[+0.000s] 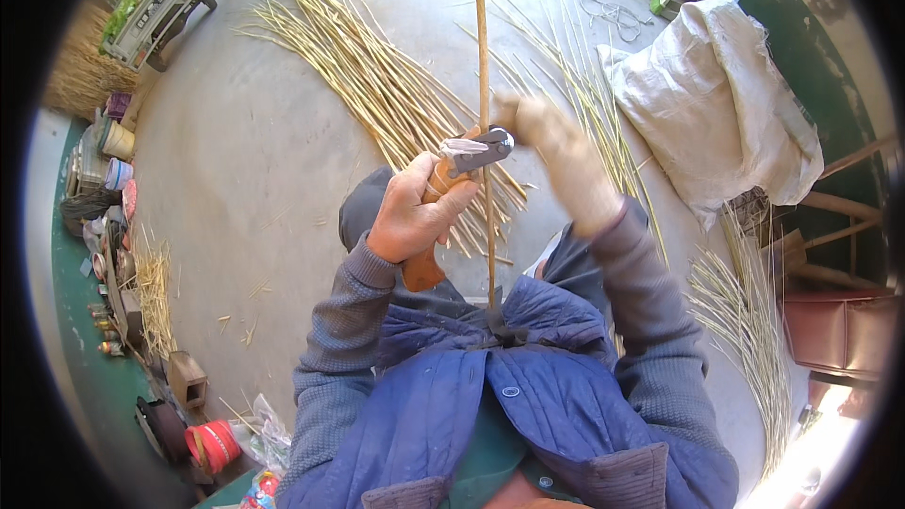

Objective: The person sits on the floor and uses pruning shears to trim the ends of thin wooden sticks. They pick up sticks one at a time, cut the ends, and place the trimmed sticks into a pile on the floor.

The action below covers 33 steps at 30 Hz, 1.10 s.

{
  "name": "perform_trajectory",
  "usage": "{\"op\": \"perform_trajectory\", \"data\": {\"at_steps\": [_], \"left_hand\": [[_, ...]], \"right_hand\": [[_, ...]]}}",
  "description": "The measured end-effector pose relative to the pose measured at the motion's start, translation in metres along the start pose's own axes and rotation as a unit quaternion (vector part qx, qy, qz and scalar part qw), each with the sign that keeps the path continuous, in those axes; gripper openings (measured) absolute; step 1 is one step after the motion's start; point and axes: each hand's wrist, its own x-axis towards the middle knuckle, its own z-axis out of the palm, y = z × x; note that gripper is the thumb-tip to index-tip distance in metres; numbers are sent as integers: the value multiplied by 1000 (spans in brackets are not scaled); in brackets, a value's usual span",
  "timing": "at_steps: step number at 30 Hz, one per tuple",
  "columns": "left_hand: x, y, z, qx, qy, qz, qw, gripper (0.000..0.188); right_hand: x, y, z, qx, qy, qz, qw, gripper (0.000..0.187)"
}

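Observation:
My left hand [412, 209] is wrapped round a wooden-handled tool [424, 269] with a dark metal head and a pale strip tied about it. The metal head lies across a long, thin brown stick [483, 38], touching it or just in front of it; I cannot tell which. This stick runs upright from between my knees past the top edge of the view. My right hand [558, 155], smeared by motion, is just right of the stick and the tool's head. Its fingers are too blurred to read.
Beyond my knees lies a large bundle of peeled-looking sticks [368, 75]. Thinner greenish rods [589, 94] spread to the right, beside a white woven sack [712, 104]. Several spools and tubs line the left wall, near a red roll [213, 446]. A small cart [156, 14] stands far left.

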Motion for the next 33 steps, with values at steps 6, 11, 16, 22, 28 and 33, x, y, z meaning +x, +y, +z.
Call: {"op": "perform_trajectory", "data": {"at_steps": [6,11,16,22,28,33], "left_hand": [[16,2,2,-53,15,14,998,28],[18,2,-2,-59,18,9,998,26],[15,2,4,-50,-6,-9,999,27],[8,-5,19,-61,2,-45,997,31],[4,-23,50,-86,38,-26,995,28],[8,-29,56,-127,42,-51,990,25]], "right_hand": [[-80,38,54,195,-51,180,963,38],[-96,43,56,145,-24,181,972,39],[-83,31,52,123,26,154,980,32],[-78,33,49,6,48,156,986,26],[-68,57,51,-237,78,-43,967,22],[-69,64,53,-286,57,-54,955,18]]}}
